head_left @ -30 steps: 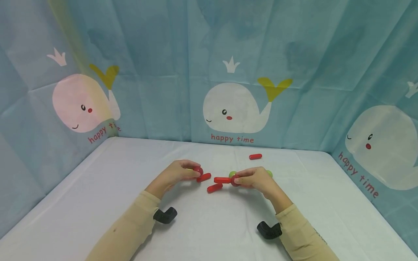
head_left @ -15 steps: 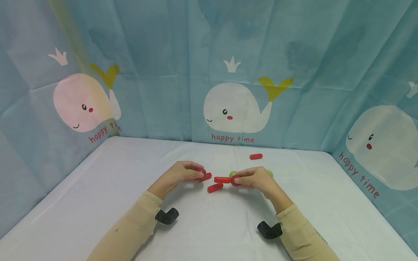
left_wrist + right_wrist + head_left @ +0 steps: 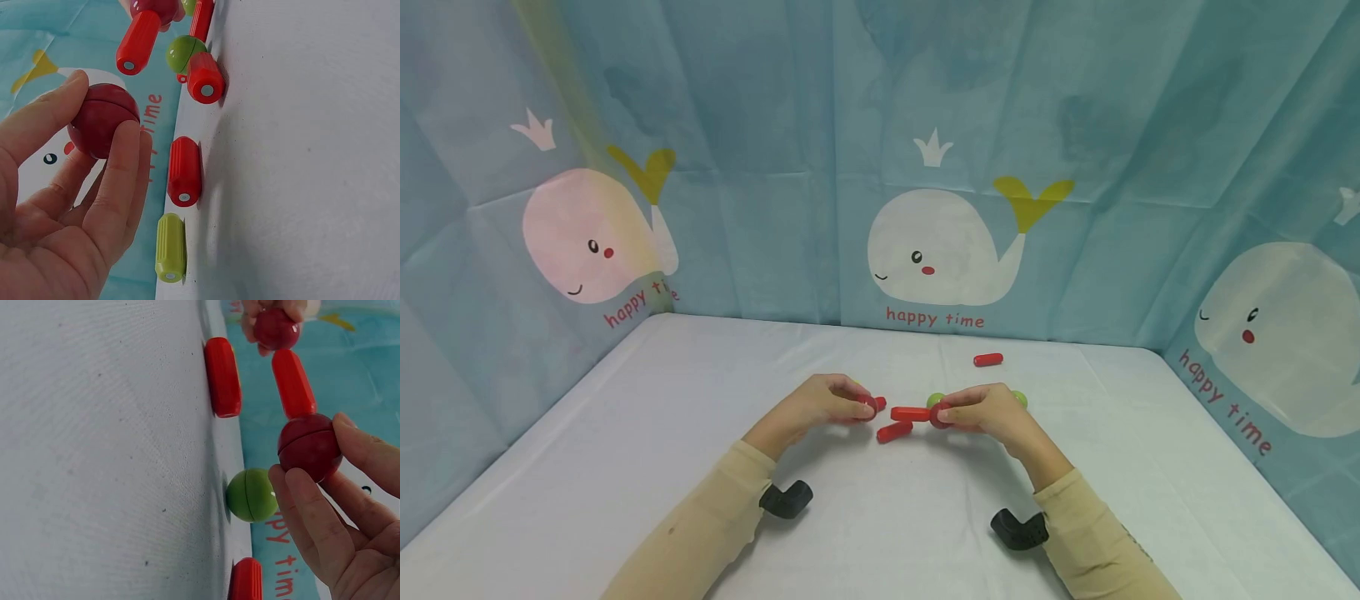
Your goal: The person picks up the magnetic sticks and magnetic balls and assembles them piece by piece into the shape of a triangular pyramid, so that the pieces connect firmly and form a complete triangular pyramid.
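Observation:
My left hand (image 3: 823, 406) pinches a dark red ball (image 3: 101, 122) between thumb and fingertips, above the table. Opposite it, my right hand (image 3: 988, 412) grips another dark red ball (image 3: 309, 449) the same way. From that second ball a bright red rod (image 3: 294, 384) sticks out toward the left hand, its free end showing a silvery disc in the left wrist view. A small gap separates this end from the left ball. Below lies a red rod (image 3: 895, 432), and another red rod (image 3: 185, 172) is partly hidden behind the left hand in the head view.
Two green balls, one left (image 3: 936, 401) and one right (image 3: 1019, 398), are partly covered by the right hand. A red rod (image 3: 988, 360) lies farther back on the white table (image 3: 700, 400). Near the left hand is a yellow-green rod (image 3: 170, 248). A whale-print curtain (image 3: 760, 250) stands behind.
My left hand has moved right and slightly nearer with its ball, closing in on the rod's free end. My right hand has stayed almost still.

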A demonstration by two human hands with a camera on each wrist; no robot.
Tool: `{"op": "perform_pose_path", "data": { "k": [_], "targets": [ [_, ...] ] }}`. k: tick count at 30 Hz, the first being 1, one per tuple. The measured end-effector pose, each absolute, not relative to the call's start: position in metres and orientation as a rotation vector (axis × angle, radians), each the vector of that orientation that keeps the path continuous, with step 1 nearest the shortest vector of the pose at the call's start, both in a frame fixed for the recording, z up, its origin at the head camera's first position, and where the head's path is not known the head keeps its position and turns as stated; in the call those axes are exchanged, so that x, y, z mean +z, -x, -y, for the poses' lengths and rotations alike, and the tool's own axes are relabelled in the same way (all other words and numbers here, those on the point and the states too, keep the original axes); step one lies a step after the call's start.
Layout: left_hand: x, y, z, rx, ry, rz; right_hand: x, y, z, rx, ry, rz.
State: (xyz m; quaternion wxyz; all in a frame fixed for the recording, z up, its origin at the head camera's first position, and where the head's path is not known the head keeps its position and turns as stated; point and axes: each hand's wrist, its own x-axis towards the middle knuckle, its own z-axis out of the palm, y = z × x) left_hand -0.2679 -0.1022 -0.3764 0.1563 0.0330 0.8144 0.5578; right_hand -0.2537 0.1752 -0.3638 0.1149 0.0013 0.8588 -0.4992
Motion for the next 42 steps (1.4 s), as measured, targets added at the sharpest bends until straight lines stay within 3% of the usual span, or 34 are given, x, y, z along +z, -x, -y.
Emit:
{"op": "perform_pose_path", "data": {
  "k": [42],
  "targets": [
    [-0.3779, 0.2637, 0.0939, 1.553, -0.171, -2.396, -0.3646, 0.2519, -0.1701, -1.446, 0.003, -2.512]
  ]
}}
